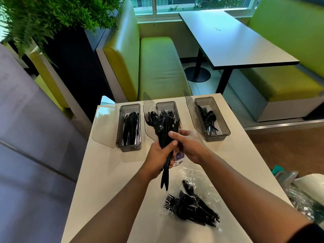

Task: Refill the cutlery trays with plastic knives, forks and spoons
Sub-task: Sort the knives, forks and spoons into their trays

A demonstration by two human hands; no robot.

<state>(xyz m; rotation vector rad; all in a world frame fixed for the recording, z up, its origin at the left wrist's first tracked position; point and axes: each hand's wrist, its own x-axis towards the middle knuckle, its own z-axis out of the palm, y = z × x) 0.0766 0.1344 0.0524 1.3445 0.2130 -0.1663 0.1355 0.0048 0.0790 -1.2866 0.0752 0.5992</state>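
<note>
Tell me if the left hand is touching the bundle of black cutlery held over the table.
Touching. The head view shows the left hand with its fingers and thumb wrapped round the handles of the cutlery bundle.

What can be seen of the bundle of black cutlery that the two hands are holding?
The bundle of black cutlery is glossy plastic: forks and spoons show at its fanned upper end, thin handle ends point down. It is held nearly upright above the white table, in front of the middle tray. The left hand grips its middle and the right hand holds it from the right.
</note>
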